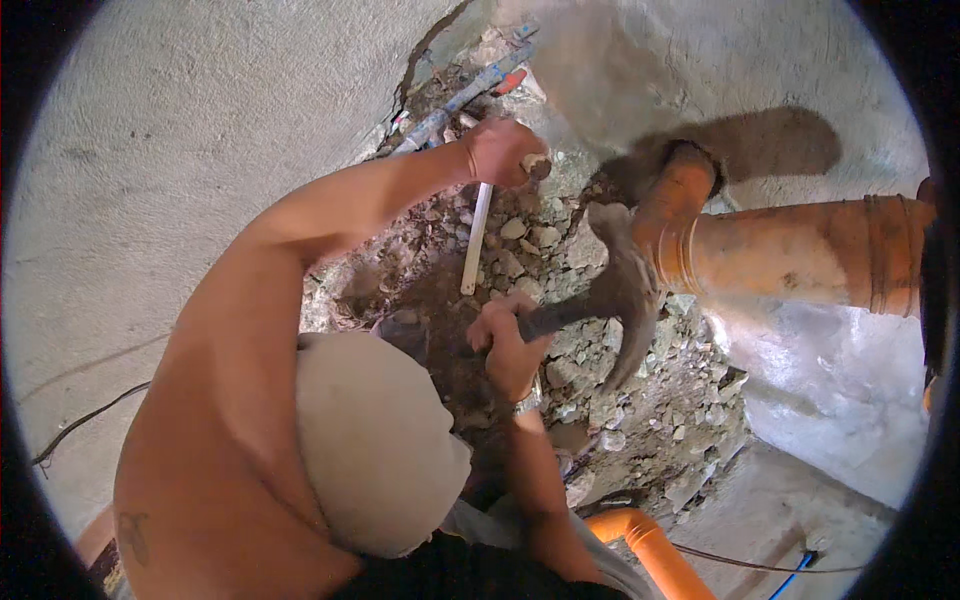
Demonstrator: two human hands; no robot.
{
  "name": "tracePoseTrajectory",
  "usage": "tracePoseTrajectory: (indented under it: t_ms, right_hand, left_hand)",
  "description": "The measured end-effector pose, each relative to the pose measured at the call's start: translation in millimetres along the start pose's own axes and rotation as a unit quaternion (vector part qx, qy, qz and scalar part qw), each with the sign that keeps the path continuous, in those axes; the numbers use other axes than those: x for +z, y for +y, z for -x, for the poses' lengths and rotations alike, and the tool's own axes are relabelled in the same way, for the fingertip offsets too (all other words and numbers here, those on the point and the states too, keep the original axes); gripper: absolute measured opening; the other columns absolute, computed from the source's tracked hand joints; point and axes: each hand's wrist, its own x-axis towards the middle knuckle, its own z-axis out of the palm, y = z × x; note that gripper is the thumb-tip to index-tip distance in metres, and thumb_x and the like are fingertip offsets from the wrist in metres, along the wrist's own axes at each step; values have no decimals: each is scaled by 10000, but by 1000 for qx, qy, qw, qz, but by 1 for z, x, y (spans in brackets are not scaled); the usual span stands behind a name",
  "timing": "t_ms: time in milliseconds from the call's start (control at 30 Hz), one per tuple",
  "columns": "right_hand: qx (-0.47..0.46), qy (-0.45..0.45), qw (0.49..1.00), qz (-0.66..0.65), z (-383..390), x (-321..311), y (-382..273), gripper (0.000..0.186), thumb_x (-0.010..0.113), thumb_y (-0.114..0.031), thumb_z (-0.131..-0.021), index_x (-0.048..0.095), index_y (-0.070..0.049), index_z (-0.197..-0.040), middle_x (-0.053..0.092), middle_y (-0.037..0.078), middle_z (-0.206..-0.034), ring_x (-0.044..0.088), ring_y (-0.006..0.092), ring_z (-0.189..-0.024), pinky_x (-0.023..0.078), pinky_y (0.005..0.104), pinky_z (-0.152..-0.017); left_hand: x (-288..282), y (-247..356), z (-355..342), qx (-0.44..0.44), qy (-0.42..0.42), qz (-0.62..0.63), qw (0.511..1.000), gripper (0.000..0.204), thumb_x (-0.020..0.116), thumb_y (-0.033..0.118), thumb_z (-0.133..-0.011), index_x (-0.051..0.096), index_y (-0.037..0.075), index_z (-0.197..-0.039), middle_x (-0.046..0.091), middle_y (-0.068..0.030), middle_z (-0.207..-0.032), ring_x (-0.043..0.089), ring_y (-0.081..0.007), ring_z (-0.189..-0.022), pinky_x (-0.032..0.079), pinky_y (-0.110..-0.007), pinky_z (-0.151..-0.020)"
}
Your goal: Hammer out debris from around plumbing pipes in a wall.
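Observation:
Neither of my hands shows in the head view. In front of me a co-worker in a pale cap (380,440), bare-backed, leans over a broken-up patch of rubble (510,255). The co-worker's right hand (508,345) grips a claw hammer (625,290) by its dark handle, its head raised toward the orange pipe. Farther away, the co-worker's left hand (503,152) is closed; a blunt grey-brown end pokes out of that fist. Below it a pale flat strip (477,240) hangs down over the stones; whether the fist holds the strip I cannot tell.
A thick orange pipe (800,255) runs from the right edge to a branch entering the wall. Blue-grey pipes (465,100) lie in the far gap, beside a red piece (510,82). An orange pipe elbow (630,525) stands at the near right. A black cable (90,425) crosses the left.

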Motion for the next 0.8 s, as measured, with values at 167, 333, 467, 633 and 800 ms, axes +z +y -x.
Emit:
tracePoseTrajectory:
  t_ms: [167, 333, 467, 633, 800]
  right_hand:
    - [-60, 2, 998, -21, -2, 1, -8, 191, 534, -65, -865, 470, -34, -688, 487, 66, -545, 464, 147, -453, 433, 319, -481]
    - [-60, 5, 998, -22, -2, -1, -18, 181, 526, -65, -864, 460, -36, -698, 476, 66, -557, 434, 146, -456, 453, 344, -501]
    - [-65, -15, 997, -38, 6, -1, -15, 170, 534, -69, -866, 462, -37, -716, 475, 63, -577, 440, 146, -478, 454, 341, -506]
    - [-80, -14, 996, -35, 4, -1, -12, 178, 546, -79, -859, 455, -41, -710, 464, 59, -569, 436, 147, -477, 452, 340, -506]
    - [-81, -10, 996, -30, 1, 2, -21, 167, 540, -86, -836, 458, -43, -697, 459, 68, -551, 444, 160, -461, 438, 338, -469]
  left_hand:
    - [4, 18, 4, 42, 19, 86, 995, 408, 760, 254, -625, 671, 119, -999, 684, -121, -903, 670, -346, -871, 541, -459, -757]
    - [0, 27, -8, 0, -60, 16, 998, 364, 715, 288, -653, 666, 133, -979, 682, -125, -828, 678, -348, -830, 544, -476, -727]
    - [12, -10, -18, 55, -48, -29, 997, 429, 713, 254, -639, 659, 123, -1043, 676, -132, -889, 671, -346, -850, 544, -472, -746]
    - [37, -10, -18, 73, 11, -37, 997, 501, 719, 218, -608, 649, 139, -1097, 664, -105, -968, 655, -335, -908, 549, -439, -795]
    - [23, 21, -24, 82, 60, 16, 995, 388, 693, 215, -664, 644, 129, -1039, 666, -99, -939, 663, -331, -875, 552, -436, -792]
